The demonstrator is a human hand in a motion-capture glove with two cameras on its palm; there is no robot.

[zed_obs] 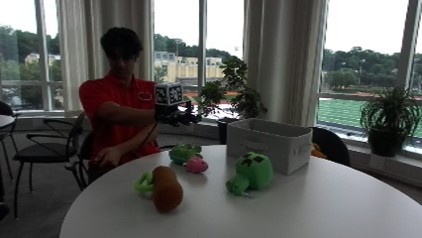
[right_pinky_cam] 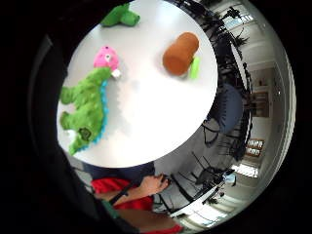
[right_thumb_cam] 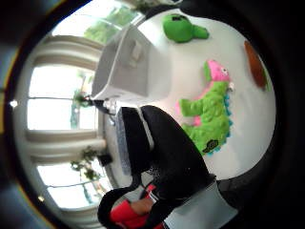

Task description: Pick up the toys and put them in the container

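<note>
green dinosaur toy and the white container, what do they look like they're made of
The green dinosaur toy looks like soft plush fabric: a fuzzy matte surface, floppy limbs and a blue felt-like fringe along its back. The white container seems to be a fabric-covered bin, matte with slightly soft walls and a handle cutout; it could be stiffened inside.

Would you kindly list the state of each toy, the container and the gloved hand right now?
Green dinosaur toy: lying on the table, untouched.
Brown plush toy: lying on the table.
Green blocky plush: on the table beside the container.
White container: upright, open-topped.
Right hand: raised above the table, holding nothing.
</note>
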